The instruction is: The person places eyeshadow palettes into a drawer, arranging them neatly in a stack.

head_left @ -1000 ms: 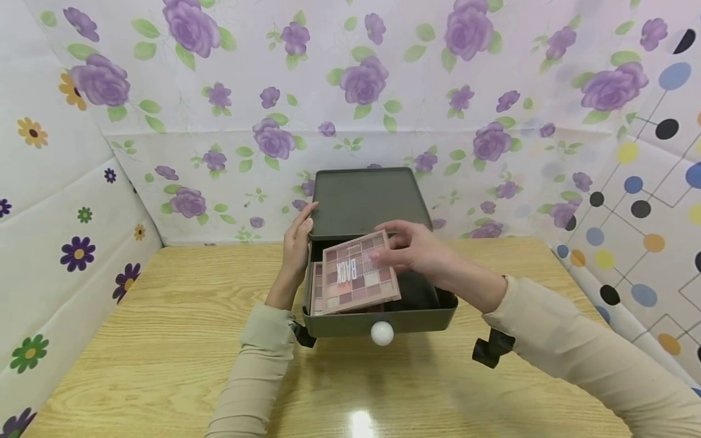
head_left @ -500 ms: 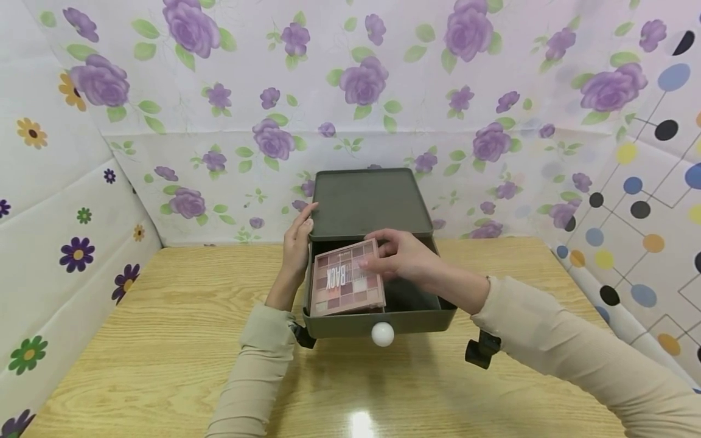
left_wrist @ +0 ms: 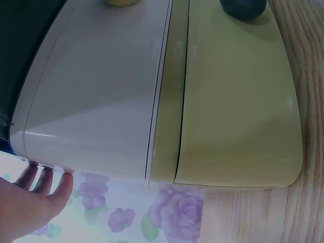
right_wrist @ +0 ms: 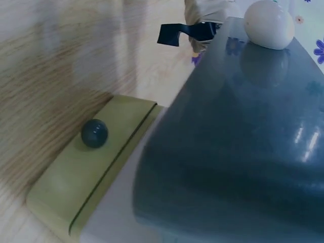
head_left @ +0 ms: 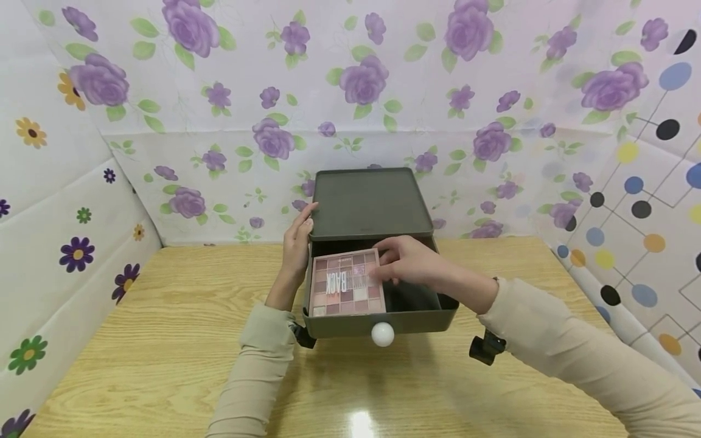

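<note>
A dark green drawer with a round white knob is pulled out from the top of a small drawer organizer. An eyeshadow palette with a see-through, lettered cover lies nearly flat in the drawer's left part. My right hand pinches the palette's right edge, its thumb over the cover; some fingertips are hidden. Straight fingers of my left hand rest against the organizer's left side. In the left wrist view, the fingertips of my left hand touch the side near the white middle section.
Below the green drawer are a white tier and a yellow drawer with a dark knob. The drawer's right part is dark inside. The organizer stands on a wood-grain table, before a flowered cloth backdrop.
My right hand has brought the tilted palette left and down into the drawer, over another palette seen there earlier. It has levelled out. My left hand has stayed put.
</note>
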`<state>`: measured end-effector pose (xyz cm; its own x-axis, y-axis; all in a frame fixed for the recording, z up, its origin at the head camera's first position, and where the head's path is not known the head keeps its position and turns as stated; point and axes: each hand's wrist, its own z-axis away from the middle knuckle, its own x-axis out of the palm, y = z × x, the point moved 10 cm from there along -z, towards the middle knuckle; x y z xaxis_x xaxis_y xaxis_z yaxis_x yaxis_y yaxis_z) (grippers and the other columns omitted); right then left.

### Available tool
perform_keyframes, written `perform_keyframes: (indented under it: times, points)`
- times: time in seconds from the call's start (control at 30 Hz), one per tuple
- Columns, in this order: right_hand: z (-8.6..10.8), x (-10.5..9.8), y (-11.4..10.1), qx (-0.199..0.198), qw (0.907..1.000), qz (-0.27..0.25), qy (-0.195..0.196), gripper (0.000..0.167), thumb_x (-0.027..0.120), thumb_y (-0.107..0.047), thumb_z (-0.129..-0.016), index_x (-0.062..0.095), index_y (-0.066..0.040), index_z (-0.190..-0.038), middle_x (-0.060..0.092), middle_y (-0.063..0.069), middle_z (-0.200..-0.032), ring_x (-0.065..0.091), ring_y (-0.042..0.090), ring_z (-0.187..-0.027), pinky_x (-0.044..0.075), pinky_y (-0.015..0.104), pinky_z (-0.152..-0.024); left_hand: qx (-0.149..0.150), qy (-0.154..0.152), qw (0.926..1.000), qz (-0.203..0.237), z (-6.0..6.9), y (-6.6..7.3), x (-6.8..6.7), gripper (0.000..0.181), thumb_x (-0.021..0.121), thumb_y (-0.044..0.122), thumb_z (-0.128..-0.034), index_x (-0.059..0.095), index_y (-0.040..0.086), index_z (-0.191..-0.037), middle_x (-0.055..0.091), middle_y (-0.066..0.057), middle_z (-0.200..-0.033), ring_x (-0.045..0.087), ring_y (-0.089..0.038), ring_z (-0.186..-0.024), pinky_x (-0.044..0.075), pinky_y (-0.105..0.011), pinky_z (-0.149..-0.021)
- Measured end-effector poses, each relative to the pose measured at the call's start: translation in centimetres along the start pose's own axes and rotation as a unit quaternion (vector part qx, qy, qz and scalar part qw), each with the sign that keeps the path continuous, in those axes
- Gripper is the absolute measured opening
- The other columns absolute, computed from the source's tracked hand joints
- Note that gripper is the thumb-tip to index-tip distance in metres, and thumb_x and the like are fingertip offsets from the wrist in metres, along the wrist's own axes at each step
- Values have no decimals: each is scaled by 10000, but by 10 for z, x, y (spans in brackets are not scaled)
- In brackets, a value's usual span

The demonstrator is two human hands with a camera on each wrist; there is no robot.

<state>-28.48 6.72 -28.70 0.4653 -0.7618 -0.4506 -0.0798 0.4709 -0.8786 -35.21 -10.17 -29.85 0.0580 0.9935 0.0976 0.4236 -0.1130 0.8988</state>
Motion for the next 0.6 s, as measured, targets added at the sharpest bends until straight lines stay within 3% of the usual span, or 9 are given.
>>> perform_keyframes:
  times: [0.17,0.23,0.4,0.6]
  points:
    - [-2,-1,4,-149,9997,-111,-142,538,619,-93,-846,413,85,-1309,605,130,-965,530,140,-674,468,297,-632,33,36,10000,-54,1,2,-1,432,325,136,-949,424,-2,-1346,348,-112,-1425,408,-227,-1177,357,-284,-904]
    - [-2,0,7,-90,9995,-209,-240,563,610,-106,-857,381,81,-1336,591,146,-1030,541,132,-702,477,288,-653,1,18,10000,-94,4,10,2,434,317,120,-947,411,-23,-1346,328,-136,-1433,398,-249,-1188,353,-292,-907]
    - [3,0,10,-101,9997,-25,-227,596,620,-144,-857,366,45,-1363,546,171,-1145,556,149,-712,485,304,-683,22,-7,10000,-69,4,10,3,436,317,119,-947,405,-31,-1347,326,-143,-1432,378,-254,-1216,339,-320,-937]
    - [22,-10,-5,-771,9960,437,144,555,671,-154,-819,467,-16,-1316,509,152,-1165,579,177,-848,478,314,-729,91,16,9999,-114,5,11,3,434,322,115,-944,411,-44,-1338,326,-149,-1432,333,-241,-1262,303,-361,-984]
